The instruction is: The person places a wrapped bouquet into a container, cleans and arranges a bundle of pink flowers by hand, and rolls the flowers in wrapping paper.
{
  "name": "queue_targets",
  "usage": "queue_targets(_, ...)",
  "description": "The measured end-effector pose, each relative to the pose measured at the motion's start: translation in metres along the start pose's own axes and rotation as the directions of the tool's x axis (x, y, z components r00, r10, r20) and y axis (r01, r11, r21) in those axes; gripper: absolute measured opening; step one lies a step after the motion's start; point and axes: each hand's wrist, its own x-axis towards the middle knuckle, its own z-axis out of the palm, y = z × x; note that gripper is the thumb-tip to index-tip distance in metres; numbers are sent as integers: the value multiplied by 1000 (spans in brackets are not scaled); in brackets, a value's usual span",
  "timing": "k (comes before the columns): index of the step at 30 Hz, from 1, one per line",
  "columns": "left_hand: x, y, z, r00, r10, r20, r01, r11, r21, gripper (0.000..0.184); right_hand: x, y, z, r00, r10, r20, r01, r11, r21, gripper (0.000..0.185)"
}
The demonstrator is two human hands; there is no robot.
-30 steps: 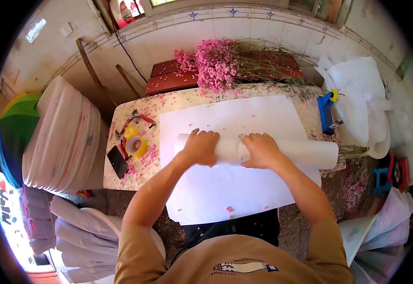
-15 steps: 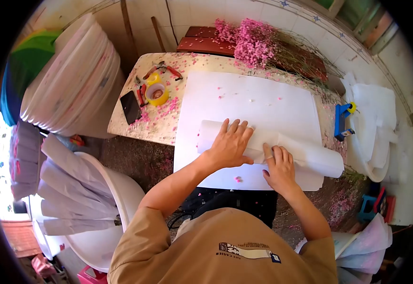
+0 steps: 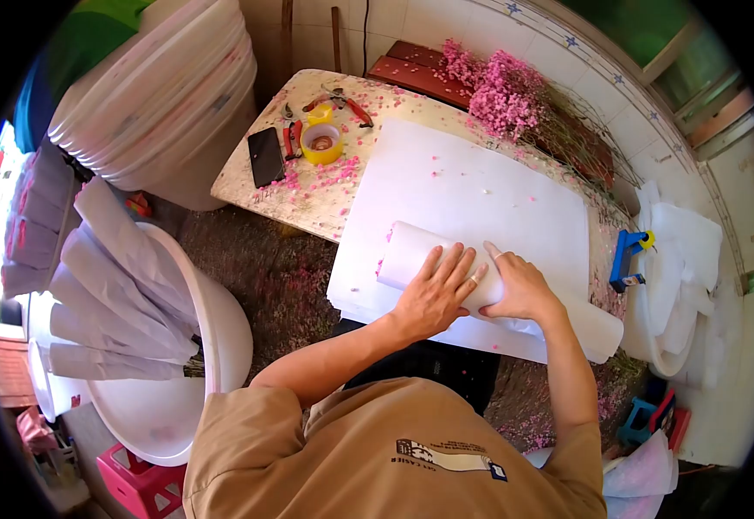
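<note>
A rolled white paper bundle (image 3: pixel 416 255) lies slantwise across flat white paper sheets (image 3: pixel 481 186), with bits of pink flower at its left end. My left hand (image 3: pixel 437 292) rests on the roll's near side, fingers stretched out and a ring on one of them. Just to its right, my right hand (image 3: pixel 524 288) spans the roll, its thumb on the near side and its fingers over the top. What is inside the roll is hidden by the paper.
Yellow tape (image 3: pixel 321 144), a phone (image 3: pixel 265 157) and red-handled pliers (image 3: pixel 358 112) lie at the table's left. Pink flowers (image 3: pixel 508 95) lie at the back. A blue tape dispenser (image 3: pixel 627 259) stands right. A white tub (image 3: pixel 228 346) holds wrapped bundles (image 3: pixel 126 285).
The paper has been rolled further toward me. My right hand has moved up onto the roll and now spans it, while my left hand has shifted nearer to me. The view has shifted.
</note>
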Motion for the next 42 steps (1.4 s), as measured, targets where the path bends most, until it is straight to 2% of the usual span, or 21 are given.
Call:
queue_targets(6, -3, 2, 9, 995, -26, -95, 28, 999, 16, 81, -1, -3, -3, 1000, 7, -1, -7, 1000, -30, 111)
queue_targets(8, -3, 3, 7, 997, -21, -74, 21, 1000, 2, 81, -4, -2, 0, 1000, -5, -18, 4, 999, -49, 110)
queue_targets(10, -3, 4, 6, 998, -21, -52, 21, 1000, -2, 81, -11, 0, 8, 979, -106, -172, 99, 994, -48, 104)
queue_targets(11, -3, 4, 6, 998, -24, -51, 22, 1000, -22, 81, -19, -2, 12, 978, -110, -175, 103, 994, -45, 104)
queue_targets(13, -2, 2, 5, 998, -37, -47, 35, 999, -32, 81, -41, -11, 23, 805, -275, -526, 262, 960, -100, 94)
queue_targets(15, -1, 1, 3, 999, -22, -50, 19, 998, -55, 82, -72, -23, 39, 721, -284, -632, 353, 935, -17, 75)
queue_targets(16, -1, 2, 2, 999, -23, -37, 21, 998, -58, 82, -86, -29, 48, 709, -285, -645, 399, 916, 34, 58)
queue_targets(17, 1, 1, 2, 999, -32, -23, 31, 998, -50, 82, -99, -29, 63, 746, -246, -618, 389, 915, 106, 51)
queue_targets(20, 6, 3, -3, 1000, -18, 22, 19, 999, -27, 80, -132, -4, 99, 799, -241, -552, 314, 948, 42, 54)
queue_targets(22, 9, 3, -2, 999, -39, 18, 39, 999, -36, 81, -150, 20, 107, 840, -125, -528, 49, 987, -155, 59)
queue_targets(23, 8, 3, -2, 999, -34, 21, 35, 999, -39, 81, -156, 37, 111, 841, -119, -528, 44, 987, -152, 59)
queue_targets(25, 10, 2, -1, 999, -38, 17, 38, 999, -30, 79, -166, 73, 119, 833, 28, -553, -213, 938, -274, 66)
queue_targets(26, 12, 2, -1, 999, -36, 17, 36, 999, -29, 79, -170, 93, 120, 832, 29, -555, -215, 938, -273, 66)
queue_targets(28, 13, 1, -3, 999, -39, 16, 40, 998, -44, 77, -170, 128, 117, 854, 193, -483, -310, 935, -174, 71)
queue_targets(29, 14, 0, -3, 999, -45, 18, 46, 998, -38, 77, -166, 135, 111, 856, 187, -482, -302, 938, -172, 71)
queue_targets(31, 17, -2, 1, 999, -37, 9, 37, 998, -51, 76, -156, 143, 93, 884, 330, -332, -372, 926, -70, 74)
queue_targets(32, 18, -2, 1, 999, -44, 4, 44, 998, -42, 76, -147, 139, 82, 878, 255, -404, -327, 938, -118, 68)
queue_targets(33, 18, -2, 0, 999, -40, 5, 41, 998, -53, 76, -139, 134, 71, 880, 244, -407, -316, 941, -120, 68)
queue_targets(35, 17, -2, -1, 999, -39, 8, 40, 997, -64, 76, -129, 125, 56, 888, 240, -393, -237, 970, 58, 56)
queue_targets(38, 18, -1, -1, 1000, -25, 14, 26, 998, -62, 76, -130, 126, 55, 895, 215, -390, -222, 975, 26, 48)
queue_targets(42, 16, -1, -5, 999, -21, 40, 22, 999, -43, 78, -132, 130, 62, 890, 247, -382, -245, 968, 55, 46)
